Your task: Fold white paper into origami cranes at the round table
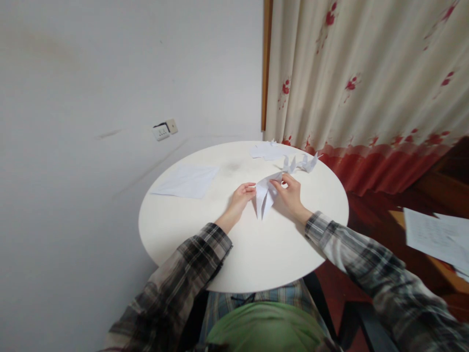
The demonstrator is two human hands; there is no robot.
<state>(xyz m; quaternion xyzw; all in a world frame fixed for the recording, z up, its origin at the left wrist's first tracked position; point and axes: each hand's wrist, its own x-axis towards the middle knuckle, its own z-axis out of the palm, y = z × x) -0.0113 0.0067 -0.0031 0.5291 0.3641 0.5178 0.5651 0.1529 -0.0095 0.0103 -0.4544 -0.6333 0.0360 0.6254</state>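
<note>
Over the middle of the table (238, 254), pinching the folded paper (261, 193) in the right hand (291, 194), with the left hand (240, 198) at its left edge, cannot tell whether gripping. Just beyond the right hand, near folded figures (309, 164); farther out, short of loose sheets (269, 152) toward the far rim, and well apart from a flat sheet (186, 181) on the left.

Black, grey and white plaid covers the long sleeves (176, 274); the top (267, 325) is plain green, the trousers (217, 310) bluish checks.
</note>
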